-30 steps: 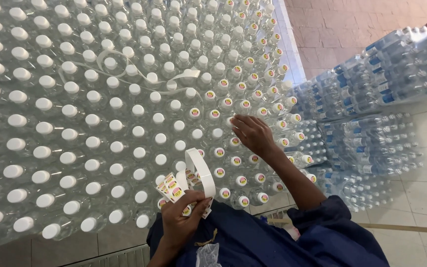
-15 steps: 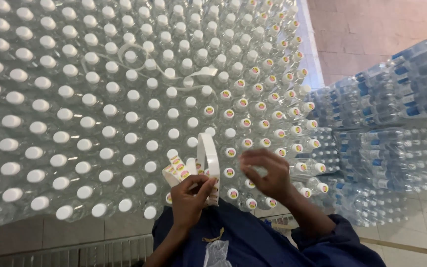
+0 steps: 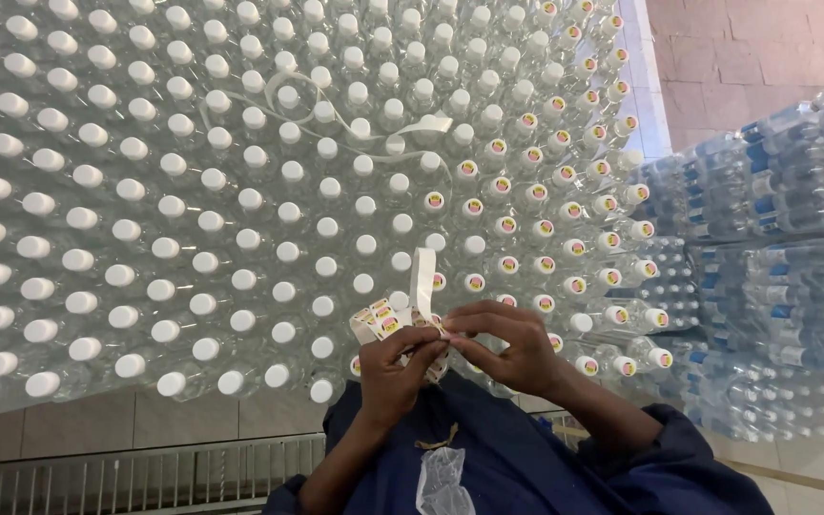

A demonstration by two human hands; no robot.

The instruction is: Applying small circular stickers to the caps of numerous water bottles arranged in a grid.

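My left hand (image 3: pixel 396 367) grips a strip of round yellow-and-red stickers on white backing tape (image 3: pixel 388 321), whose free end curls upward (image 3: pixel 422 277). My right hand (image 3: pixel 512 345) has its fingertips pinched on the same strip, right beside the left thumb. Both hands hover over the near edge of a wide block of clear bottles with white caps (image 3: pixel 202 229). Caps at the right side of the block carry stickers (image 3: pixel 526 234); those on the left are plain white.
A long used backing ribbon (image 3: pixel 336 114) lies across the caps at the back. Shrink-wrapped packs of blue-labelled bottles (image 3: pixel 765 248) are stacked on the right. A metal grate (image 3: pixel 145 477) runs along the floor at the near left. I wear dark blue clothing.
My right hand left the caps on the right and came back to the strip in my left hand, where it now pinches it. The view shifted left.
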